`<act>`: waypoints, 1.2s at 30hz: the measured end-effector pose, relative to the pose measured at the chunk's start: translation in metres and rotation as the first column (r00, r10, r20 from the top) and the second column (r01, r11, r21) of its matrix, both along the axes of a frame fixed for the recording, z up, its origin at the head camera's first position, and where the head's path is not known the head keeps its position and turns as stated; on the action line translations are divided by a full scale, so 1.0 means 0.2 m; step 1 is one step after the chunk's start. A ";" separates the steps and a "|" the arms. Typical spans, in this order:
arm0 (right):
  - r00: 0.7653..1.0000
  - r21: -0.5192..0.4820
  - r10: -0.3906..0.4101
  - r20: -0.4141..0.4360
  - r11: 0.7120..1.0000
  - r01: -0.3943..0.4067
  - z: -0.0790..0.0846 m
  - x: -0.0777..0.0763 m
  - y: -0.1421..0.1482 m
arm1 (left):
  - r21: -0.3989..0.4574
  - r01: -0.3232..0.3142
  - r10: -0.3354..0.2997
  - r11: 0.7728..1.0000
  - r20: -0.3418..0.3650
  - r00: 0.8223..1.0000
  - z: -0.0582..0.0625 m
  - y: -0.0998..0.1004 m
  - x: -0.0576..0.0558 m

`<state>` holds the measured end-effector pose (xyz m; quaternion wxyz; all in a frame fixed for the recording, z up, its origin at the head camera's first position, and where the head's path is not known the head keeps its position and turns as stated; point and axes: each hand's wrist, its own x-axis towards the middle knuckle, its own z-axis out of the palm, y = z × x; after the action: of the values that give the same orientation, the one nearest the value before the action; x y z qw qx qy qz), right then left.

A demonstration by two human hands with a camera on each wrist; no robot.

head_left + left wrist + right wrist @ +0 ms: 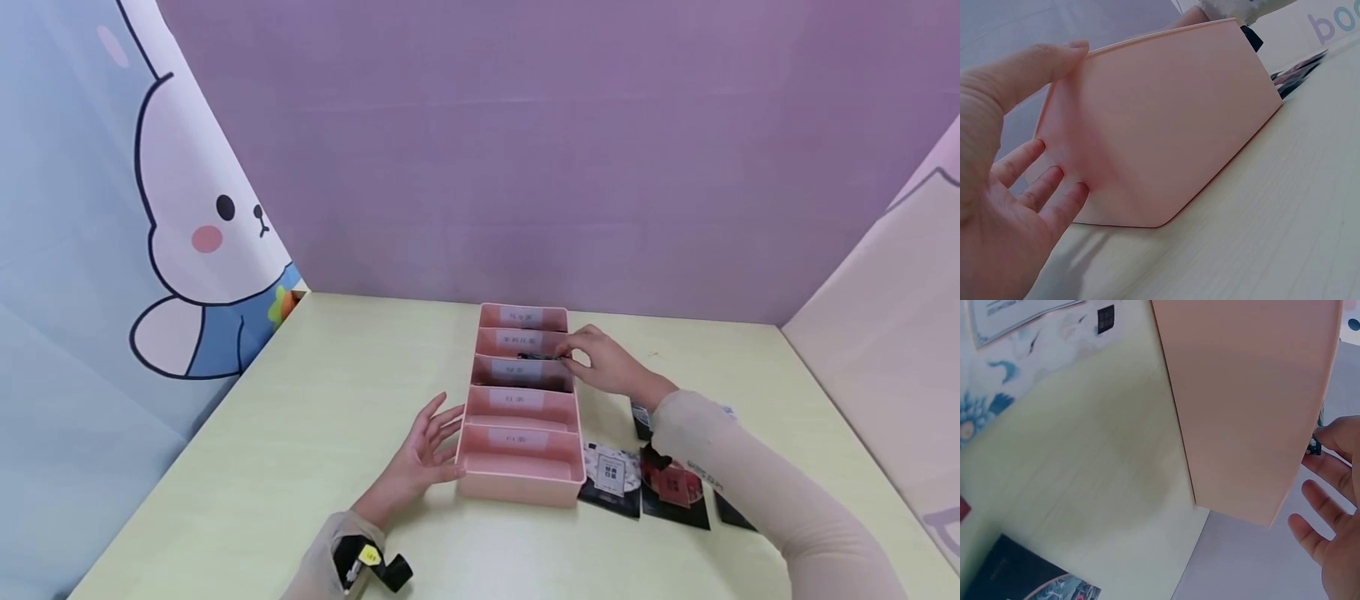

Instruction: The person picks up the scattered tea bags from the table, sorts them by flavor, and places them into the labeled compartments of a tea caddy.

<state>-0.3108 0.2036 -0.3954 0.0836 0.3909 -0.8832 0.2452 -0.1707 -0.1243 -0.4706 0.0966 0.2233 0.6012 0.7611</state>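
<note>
A long pink box (517, 492), divided into several labelled compartments, stands on the table. My right hand (603, 362) is over its right rim and pinches a dark tea packet (534, 357) between thumb and forefinger, at the second and third compartments from the back. In the right wrist view, only a small patterned bit of that packet (1314, 448) shows; the box wall (1241, 406) hides the rest. My left hand (420, 454) touches the box's front left corner. The left wrist view has its thumb on the rim and its extended fingertips against the wall (1160, 119).
Right of the box lie several flat packets, among them a white-patterned one (611, 477) and a red one (675, 487), partly under my right sleeve (720, 450). A purple cloth backdrop (562, 167) rises behind the table (360, 358), with printed cloths at both sides.
</note>
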 end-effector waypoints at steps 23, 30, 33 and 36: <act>0.996 0.000 -0.070 0.061 0.998 0.070 0.08 0.07 0.16 | -0.006 -0.001 0.001 1.000 0.030 1.000 0.01 0.00 0.00; 0.988 0.006 -0.101 0.119 0.995 0.101 0.10 0.10 0.29 | -0.003 0.004 -0.004 1.000 0.030 1.000 0.01 0.00 0.00; 0.983 0.022 -0.092 0.158 0.996 0.090 0.10 0.10 0.34 | -0.007 0.000 0.000 1.000 0.032 0.999 0.01 -0.01 0.00; 0.971 0.053 -0.102 0.217 0.994 0.093 0.10 0.11 0.38 | -0.010 -0.001 0.001 1.000 0.030 1.000 0.01 -0.01 0.00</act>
<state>-0.2886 0.2802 -0.3750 -0.0107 0.3193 -0.9103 0.2634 -0.1705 -0.1257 -0.4696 0.1063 0.2113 0.6036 0.7614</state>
